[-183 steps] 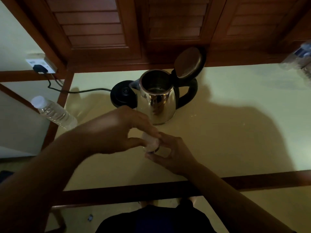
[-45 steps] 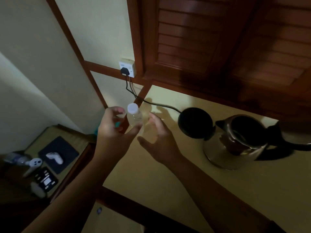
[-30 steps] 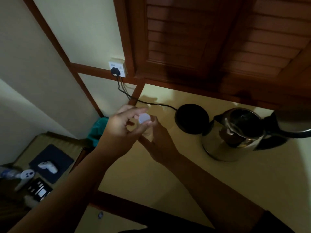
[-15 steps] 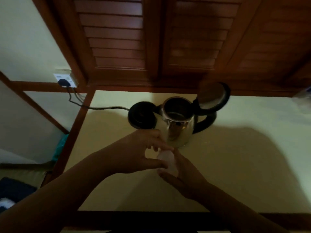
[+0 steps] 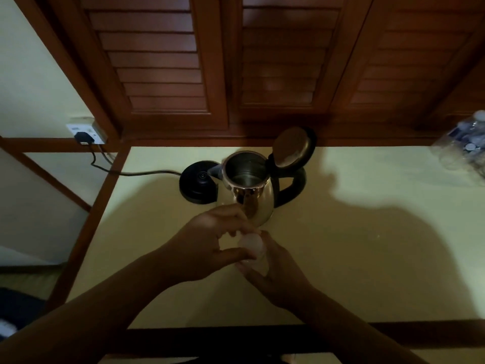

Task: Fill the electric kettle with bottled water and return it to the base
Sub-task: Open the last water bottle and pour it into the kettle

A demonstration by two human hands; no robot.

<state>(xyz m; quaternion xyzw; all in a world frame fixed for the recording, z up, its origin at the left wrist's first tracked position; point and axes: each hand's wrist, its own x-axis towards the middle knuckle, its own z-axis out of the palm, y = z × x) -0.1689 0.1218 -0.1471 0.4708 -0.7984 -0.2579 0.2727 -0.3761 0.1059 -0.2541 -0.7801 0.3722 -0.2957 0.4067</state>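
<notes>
A steel electric kettle [image 5: 249, 195] with a black handle stands on the pale table [image 5: 354, 245], its lid [image 5: 291, 147] hinged open. The black round base [image 5: 198, 181] lies just left of it, apart from the kettle's underside. In front of the kettle I hold a small clear water bottle [image 5: 253, 245] with a white cap. My left hand [image 5: 210, 240] pinches the cap from above and the left. My right hand [image 5: 273, 269] grips the bottle's body from below. Most of the bottle is hidden by my fingers.
A black cord [image 5: 136, 172] runs from the base to a plug in the wall socket [image 5: 85, 132] at the left. Wooden louvred doors [image 5: 262, 61] rise behind the table. A pack of clear bottles [image 5: 464, 148] lies at the far right edge.
My view swung from the left side back to the kettle. Both hands carried the bottle from the table's left corner to just in front of the kettle, fingers now on the cap.
</notes>
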